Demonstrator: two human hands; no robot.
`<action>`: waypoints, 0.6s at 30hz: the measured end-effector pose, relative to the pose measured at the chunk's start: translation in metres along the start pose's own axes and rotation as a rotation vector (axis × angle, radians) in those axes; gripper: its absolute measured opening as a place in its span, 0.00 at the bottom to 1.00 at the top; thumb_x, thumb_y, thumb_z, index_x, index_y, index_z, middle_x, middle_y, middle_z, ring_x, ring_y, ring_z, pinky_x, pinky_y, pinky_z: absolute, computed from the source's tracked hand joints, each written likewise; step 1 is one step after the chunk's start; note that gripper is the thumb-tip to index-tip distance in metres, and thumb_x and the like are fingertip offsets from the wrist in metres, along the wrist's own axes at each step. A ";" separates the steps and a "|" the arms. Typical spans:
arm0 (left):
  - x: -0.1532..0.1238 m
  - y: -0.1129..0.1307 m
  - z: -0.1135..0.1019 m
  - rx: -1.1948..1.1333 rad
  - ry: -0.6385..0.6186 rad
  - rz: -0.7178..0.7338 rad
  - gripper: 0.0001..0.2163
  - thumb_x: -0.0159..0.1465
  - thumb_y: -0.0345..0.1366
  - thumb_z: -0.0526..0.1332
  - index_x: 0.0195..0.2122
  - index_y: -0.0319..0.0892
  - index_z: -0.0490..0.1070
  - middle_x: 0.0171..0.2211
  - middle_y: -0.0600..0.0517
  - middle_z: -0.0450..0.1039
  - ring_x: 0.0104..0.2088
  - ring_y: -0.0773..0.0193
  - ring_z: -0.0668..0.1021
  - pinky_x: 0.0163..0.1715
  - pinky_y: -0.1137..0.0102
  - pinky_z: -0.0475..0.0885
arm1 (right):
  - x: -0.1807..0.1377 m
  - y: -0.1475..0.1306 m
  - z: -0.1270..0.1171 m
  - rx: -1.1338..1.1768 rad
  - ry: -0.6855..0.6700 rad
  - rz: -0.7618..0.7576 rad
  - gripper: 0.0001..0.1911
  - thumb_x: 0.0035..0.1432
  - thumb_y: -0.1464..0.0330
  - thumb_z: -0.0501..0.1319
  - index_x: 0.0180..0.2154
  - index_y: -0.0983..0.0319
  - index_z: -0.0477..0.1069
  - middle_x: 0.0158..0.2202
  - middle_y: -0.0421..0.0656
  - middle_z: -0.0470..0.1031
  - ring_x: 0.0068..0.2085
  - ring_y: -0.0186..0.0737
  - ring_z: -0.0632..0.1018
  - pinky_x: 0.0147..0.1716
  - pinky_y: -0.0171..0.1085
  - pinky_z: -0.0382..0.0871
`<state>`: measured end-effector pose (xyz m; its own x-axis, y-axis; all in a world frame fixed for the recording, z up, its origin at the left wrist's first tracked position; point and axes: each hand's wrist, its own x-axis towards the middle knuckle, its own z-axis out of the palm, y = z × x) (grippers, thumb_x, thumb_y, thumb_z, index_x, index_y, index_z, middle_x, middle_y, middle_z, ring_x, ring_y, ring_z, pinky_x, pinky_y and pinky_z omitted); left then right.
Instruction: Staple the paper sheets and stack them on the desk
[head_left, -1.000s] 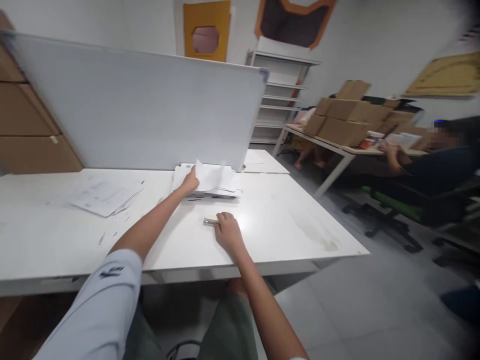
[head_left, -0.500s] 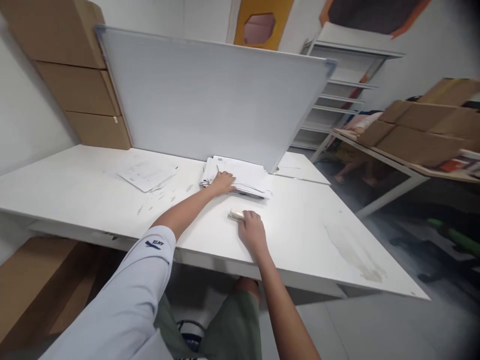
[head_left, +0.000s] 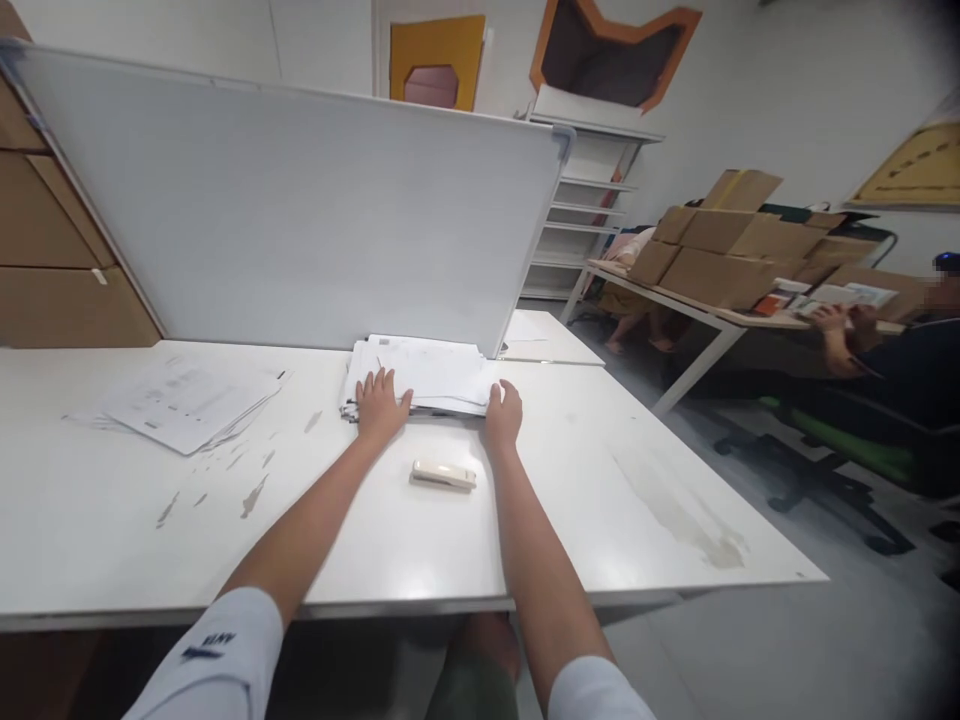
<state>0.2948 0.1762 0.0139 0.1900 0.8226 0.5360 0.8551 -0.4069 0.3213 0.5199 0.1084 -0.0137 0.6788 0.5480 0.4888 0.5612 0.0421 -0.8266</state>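
Observation:
A thick stack of white papers [head_left: 442, 365] lies on the table against the foot of the whiteboard. Across its front left part rests my left hand [head_left: 381, 405], fingers spread flat over the sheets and thumb apart. My right hand [head_left: 504, 412] is closed at the stack's front right corner, its thumb on the left and the fingers curled along the edge. Nearer to me, between my forearms, a cream stapler [head_left: 443, 475] lies on the tabletop, touched by neither hand.
Loose printed sheets [head_left: 195, 400] lie at the left. A large whiteboard [head_left: 300, 220] stands behind the stack, beside cardboard boxes [head_left: 60, 220]. On the right, another table [head_left: 697, 315] carries several boxes [head_left: 731, 255], and a seated person's hands [head_left: 844, 325] are near it.
My right hand has let go of the stapler, leaving it on the table, and moved forward to the stack's right corner. My left hand stays on the stack. The view has swung right.

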 end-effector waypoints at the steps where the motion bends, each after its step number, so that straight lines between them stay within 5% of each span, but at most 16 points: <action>1: -0.001 -0.002 0.003 0.002 -0.028 0.008 0.30 0.66 0.48 0.54 0.65 0.36 0.61 0.66 0.39 0.60 0.67 0.41 0.60 0.67 0.46 0.51 | 0.004 0.002 0.005 -0.008 -0.022 0.006 0.29 0.64 0.55 0.46 0.53 0.69 0.70 0.55 0.59 0.72 0.56 0.55 0.70 0.57 0.53 0.61; 6: 0.000 -0.005 0.010 -0.058 -0.035 0.081 0.36 0.63 0.52 0.59 0.67 0.36 0.56 0.66 0.37 0.59 0.67 0.42 0.61 0.66 0.49 0.53 | 0.002 0.007 0.011 -0.114 -0.127 -0.213 0.21 0.62 0.60 0.50 0.47 0.63 0.74 0.52 0.53 0.75 0.56 0.51 0.70 0.58 0.51 0.61; 9: 0.001 -0.006 0.007 -0.148 0.027 0.103 0.32 0.62 0.46 0.61 0.65 0.37 0.57 0.61 0.37 0.65 0.62 0.45 0.67 0.64 0.52 0.59 | 0.000 0.004 0.007 -0.143 -0.107 -0.176 0.17 0.62 0.60 0.50 0.39 0.62 0.73 0.45 0.52 0.76 0.49 0.49 0.73 0.52 0.48 0.66; 15: 0.003 -0.007 0.002 -0.301 0.070 0.073 0.21 0.64 0.35 0.56 0.59 0.41 0.63 0.47 0.42 0.72 0.51 0.51 0.74 0.54 0.55 0.70 | 0.003 0.003 0.004 -0.119 -0.128 -0.002 0.26 0.58 0.55 0.55 0.52 0.66 0.68 0.52 0.56 0.73 0.54 0.52 0.72 0.55 0.49 0.64; 18: 0.005 -0.005 0.000 -0.239 0.086 0.005 0.24 0.64 0.39 0.58 0.61 0.37 0.61 0.52 0.38 0.70 0.55 0.47 0.72 0.57 0.53 0.67 | 0.003 0.004 0.004 -0.138 -0.144 -0.032 0.26 0.57 0.62 0.54 0.55 0.67 0.68 0.54 0.55 0.73 0.56 0.53 0.71 0.58 0.50 0.62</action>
<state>0.2918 0.1829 0.0149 0.1434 0.7881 0.5986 0.7144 -0.5010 0.4884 0.5221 0.1132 -0.0169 0.5904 0.6623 0.4614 0.6480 -0.0481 -0.7601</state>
